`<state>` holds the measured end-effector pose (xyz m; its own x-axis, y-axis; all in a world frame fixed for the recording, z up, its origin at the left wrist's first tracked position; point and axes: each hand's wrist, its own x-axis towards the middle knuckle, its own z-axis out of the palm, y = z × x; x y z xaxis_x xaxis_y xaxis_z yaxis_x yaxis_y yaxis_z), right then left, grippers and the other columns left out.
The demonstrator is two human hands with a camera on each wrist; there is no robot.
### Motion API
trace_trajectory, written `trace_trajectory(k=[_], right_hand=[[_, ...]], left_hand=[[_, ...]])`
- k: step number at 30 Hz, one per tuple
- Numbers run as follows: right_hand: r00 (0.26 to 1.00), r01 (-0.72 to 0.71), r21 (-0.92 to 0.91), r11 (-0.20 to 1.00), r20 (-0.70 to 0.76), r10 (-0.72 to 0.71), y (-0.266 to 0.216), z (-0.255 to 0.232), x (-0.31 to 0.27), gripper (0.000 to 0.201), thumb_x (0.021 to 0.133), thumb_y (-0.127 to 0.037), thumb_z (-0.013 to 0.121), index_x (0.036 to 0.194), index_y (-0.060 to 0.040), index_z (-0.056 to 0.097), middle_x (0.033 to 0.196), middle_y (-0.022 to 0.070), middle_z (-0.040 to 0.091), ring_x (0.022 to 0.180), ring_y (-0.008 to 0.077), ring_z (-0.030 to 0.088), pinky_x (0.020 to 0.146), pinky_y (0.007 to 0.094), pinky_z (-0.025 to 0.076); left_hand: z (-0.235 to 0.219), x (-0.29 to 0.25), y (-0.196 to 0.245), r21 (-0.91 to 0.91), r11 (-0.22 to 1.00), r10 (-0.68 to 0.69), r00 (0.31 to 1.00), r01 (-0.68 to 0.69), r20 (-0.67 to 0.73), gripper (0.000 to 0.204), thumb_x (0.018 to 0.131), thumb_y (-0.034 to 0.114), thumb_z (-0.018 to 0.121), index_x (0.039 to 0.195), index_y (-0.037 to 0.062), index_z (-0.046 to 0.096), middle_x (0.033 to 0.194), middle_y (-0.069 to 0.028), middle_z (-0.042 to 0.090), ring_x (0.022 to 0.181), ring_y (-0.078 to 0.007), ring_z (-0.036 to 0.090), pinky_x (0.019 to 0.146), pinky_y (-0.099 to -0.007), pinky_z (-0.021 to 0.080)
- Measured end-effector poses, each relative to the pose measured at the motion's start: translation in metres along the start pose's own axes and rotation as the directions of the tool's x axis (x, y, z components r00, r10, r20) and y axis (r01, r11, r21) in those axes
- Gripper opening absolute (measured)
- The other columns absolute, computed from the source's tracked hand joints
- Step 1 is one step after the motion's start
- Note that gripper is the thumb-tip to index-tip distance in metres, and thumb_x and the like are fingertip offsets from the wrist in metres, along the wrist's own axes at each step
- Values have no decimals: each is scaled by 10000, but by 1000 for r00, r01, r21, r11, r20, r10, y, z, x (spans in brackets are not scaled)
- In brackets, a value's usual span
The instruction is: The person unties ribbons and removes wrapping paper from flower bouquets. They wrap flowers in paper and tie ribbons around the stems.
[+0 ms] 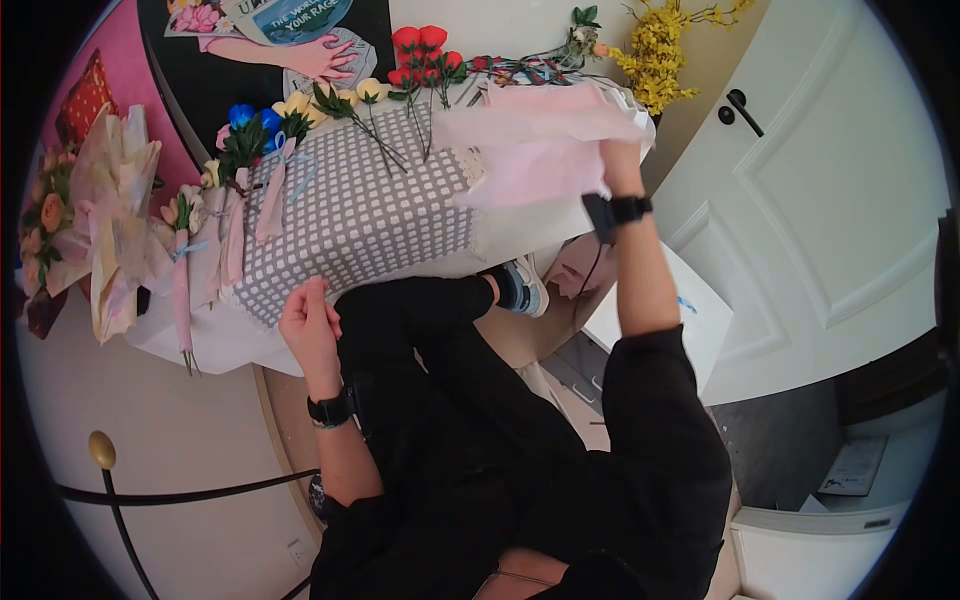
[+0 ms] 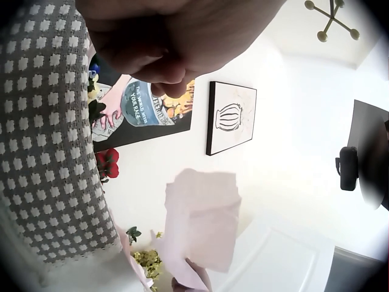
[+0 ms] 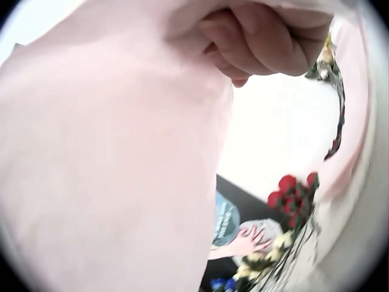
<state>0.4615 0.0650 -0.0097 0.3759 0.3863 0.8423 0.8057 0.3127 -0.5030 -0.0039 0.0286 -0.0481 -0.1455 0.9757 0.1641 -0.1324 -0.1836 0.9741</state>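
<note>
My right hand pinches the edge of a pale pink sheet, which hangs over the right end of the table. In the right wrist view the curled fingers of the right hand grip the sheet, which fills the left side. The left wrist view shows the sheet held up in the air. My left hand is by the table's front edge above my leg, its fingers loosely curled and holding nothing; it also shows close up in the left wrist view.
A grey-and-white checked cloth covers the table. Red roses, cream flowers and blue flowers lie along the back. Wrapped bouquets stand at the left, yellow blossoms at the back right, beside a white door.
</note>
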Motion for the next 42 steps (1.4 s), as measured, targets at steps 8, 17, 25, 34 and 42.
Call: trace_trajectory(k=[8, 17, 25, 34, 42], right_hand=[[906, -289, -658, 696, 47, 421, 93, 11, 84, 294, 847, -219, 503, 917, 2, 682, 973, 238, 656, 943, 381, 631, 817, 451, 500], [913, 28, -891, 453, 208, 351, 107, 16, 71, 175, 856, -155, 475, 887, -89, 635, 869, 154, 682, 791, 324, 679, 665, 452, 541], [906, 361, -837, 411, 420, 59, 52, 15, 74, 179, 831, -209, 557, 954, -98, 623, 922, 139, 613, 956, 333, 606, 759, 507, 493], [507, 232, -450, 863, 813, 288, 10, 16, 22, 442, 858, -387, 583, 1109, -24, 615, 1050, 219, 601, 970, 397, 577, 845, 425, 472], [803, 283, -388, 877, 596, 4, 12, 25, 3, 320, 808, -286, 612, 963, -8, 653, 933, 226, 623, 923, 391, 582, 795, 428, 479]], left_hand=[[-5, -3, -20, 48, 995, -87, 996, 87, -4, 210, 952, 202, 560, 860, 23, 620, 536, 32, 485, 415, -13, 385, 368, -163, 273], [-9, 9, -17, 119, 988, -97, 995, 100, -34, 244, 964, 229, 539, 832, 34, 608, 532, 39, 451, 425, -21, 368, 389, -174, 268], [-10, 12, -17, 141, 984, -102, 994, 106, -37, 239, 966, 220, 530, 838, 32, 602, 538, 33, 457, 432, -24, 371, 396, -174, 275], [-21, 40, 5, 265, 957, 122, 992, -123, 19, 161, 953, 165, 548, 935, 10, 589, 625, 14, 520, 524, -41, 455, 465, -179, 337], [-17, 151, 47, 758, 398, 442, 833, -516, 334, 257, 855, 164, 606, 1028, -19, 558, 858, -155, 603, 777, -301, 602, 691, -388, 481]])
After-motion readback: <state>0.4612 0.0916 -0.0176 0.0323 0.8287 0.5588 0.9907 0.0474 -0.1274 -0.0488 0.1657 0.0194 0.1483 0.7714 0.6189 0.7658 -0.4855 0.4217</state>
